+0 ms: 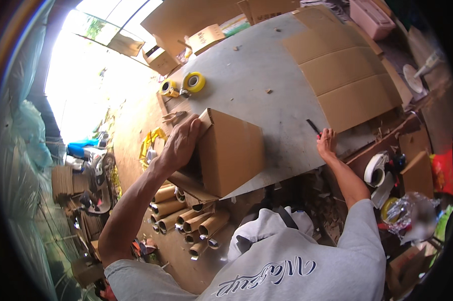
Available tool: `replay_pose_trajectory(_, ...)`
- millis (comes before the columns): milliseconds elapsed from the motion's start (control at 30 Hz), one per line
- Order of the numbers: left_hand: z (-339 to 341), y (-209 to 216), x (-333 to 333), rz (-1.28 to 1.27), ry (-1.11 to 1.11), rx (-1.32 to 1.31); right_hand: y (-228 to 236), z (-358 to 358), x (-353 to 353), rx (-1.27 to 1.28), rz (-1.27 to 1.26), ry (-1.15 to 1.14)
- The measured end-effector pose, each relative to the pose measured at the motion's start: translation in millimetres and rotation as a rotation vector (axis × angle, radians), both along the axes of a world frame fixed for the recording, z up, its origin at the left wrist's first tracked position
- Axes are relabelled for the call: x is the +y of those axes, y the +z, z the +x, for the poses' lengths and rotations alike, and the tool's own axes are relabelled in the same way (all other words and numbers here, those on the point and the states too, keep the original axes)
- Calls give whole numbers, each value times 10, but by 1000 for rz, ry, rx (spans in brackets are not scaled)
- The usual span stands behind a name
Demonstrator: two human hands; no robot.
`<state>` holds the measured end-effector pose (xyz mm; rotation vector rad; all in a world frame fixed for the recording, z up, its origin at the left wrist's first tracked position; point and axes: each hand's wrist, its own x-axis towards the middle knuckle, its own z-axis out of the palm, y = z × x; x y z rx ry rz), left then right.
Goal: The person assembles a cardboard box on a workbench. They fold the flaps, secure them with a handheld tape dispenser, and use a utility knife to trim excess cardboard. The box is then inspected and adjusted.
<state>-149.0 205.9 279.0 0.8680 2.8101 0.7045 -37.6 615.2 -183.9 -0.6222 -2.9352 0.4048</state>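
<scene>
My left hand (pixel 182 142) grips the upper left edge of a brown cardboard box (pixel 236 153) that stands at the table's near edge. Its fingers bend over the rim; the thumb is hidden. To the right, my right hand (pixel 327 142) closes round a slim black-and-red utility knife (pixel 313 126), whose dark end points up and left over the grey tabletop (pixel 256 85). The hand rests beside the near corner of a flat, creased cardboard sheet (pixel 347 75). A pair of pliers (pixel 173 117) lies just beyond my left hand.
Two yellow tape rolls (pixel 193 82) sit at the table's far left. A yellow tape dispenser (pixel 151 145) is left of my left arm. Below the table lie several cardboard tubes (pixel 186 218). At the right are a white tape roll (pixel 376 169) and a pink bin (pixel 371 19).
</scene>
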Motion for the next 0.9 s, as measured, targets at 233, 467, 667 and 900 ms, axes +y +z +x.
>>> replay_pose_trajectory(233,-32,-13,19,-54,-133,187,371,-384,-201,16,-562,100)
replay_pose_trajectory(467,-57,-242,-240,-127,-286,390,2979,-941,-1384,272,-1405,466)
replay_pose_trajectory(667,-76,-245,-248,-159,-307,450,3641,-944,-1796,296,-1217,620)
replay_pose_trajectory(900,-87,-74,-20,-78,-15,-38,3759,-944,-1910,367,-956,564)
